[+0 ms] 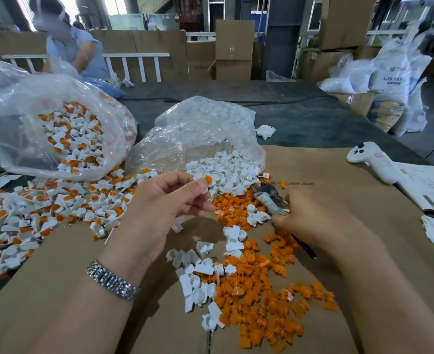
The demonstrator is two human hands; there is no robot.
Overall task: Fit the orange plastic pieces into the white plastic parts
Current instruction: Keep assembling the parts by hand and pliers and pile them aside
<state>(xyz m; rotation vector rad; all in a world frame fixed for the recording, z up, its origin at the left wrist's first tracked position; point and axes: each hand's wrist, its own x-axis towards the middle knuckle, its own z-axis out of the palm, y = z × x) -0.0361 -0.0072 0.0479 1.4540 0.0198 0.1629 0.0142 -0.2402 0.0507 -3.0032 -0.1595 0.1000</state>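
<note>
The left hand (165, 200) pinches 1 white part (202, 182) with an orange piece (208, 179) above the loose orange pieces (251, 297), while the blurred right hand (310, 215) grips a tool (269, 200).

Left hand (165, 200) raised, fingers (185, 182) pinching together; right hand (310, 213) lower, blurred, fingers curled
</note>
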